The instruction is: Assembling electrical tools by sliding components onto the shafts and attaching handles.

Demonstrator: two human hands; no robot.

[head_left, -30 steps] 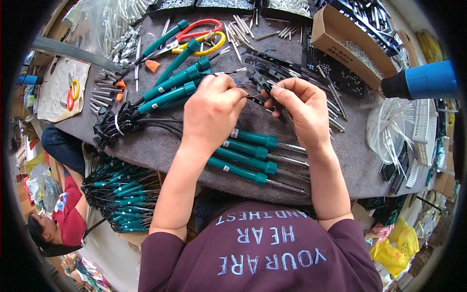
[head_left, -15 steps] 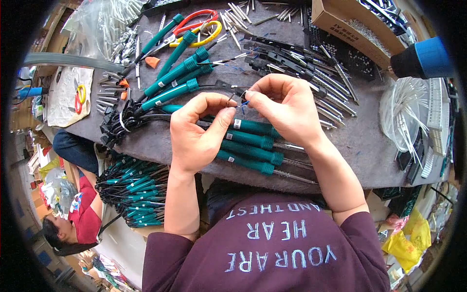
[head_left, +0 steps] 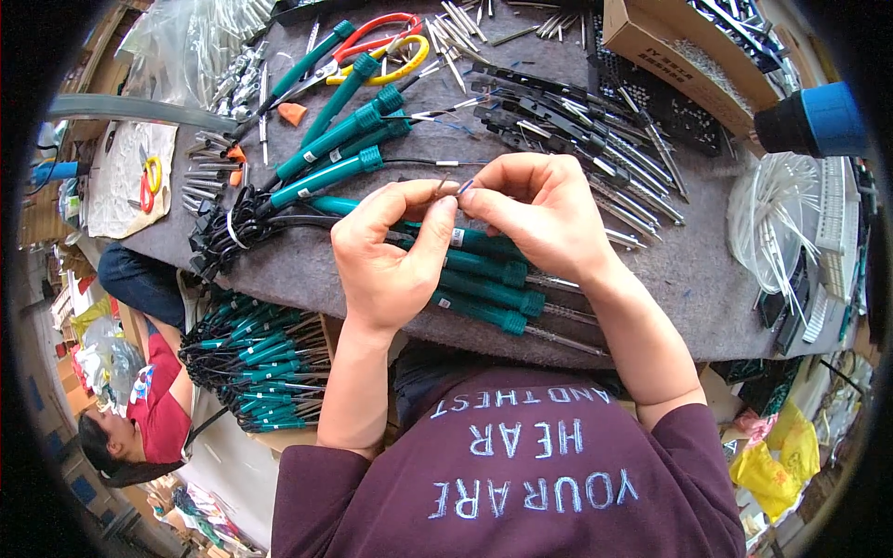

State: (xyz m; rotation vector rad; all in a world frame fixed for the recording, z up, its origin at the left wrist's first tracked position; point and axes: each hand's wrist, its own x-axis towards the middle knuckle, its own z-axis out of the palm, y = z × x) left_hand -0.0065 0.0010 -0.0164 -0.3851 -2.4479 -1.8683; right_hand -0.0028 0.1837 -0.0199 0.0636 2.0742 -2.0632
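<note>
My left hand (head_left: 391,256) pinches a thin brown wire between thumb and forefinger. Close against it, the fingertips of my right hand (head_left: 549,209) are closed on a blue wire (head_left: 466,187). These wires appear to belong to the black cord (head_left: 409,162) coming out of a green handle (head_left: 335,174), though the fingers hide part of it. Several other green handles with cords and bare wire ends (head_left: 446,118) lie beyond my left hand. Below my hands rest several green soldering irons (head_left: 479,284) with metal barrels, partly covered by the left hand.
Metal rods and dark strips (head_left: 595,139) lie at the right. Behind them stands a cardboard box (head_left: 688,65) of small white parts. Red-and-yellow scissors (head_left: 381,51) are at the back, a blue tool (head_left: 819,121) at far right. Another person (head_left: 158,409) sits at lower left beside bundled irons (head_left: 265,363).
My left hand has shifted slightly right and my fingertips have come closer together. The dark piece by the cord near my fingers no longer shows there.
</note>
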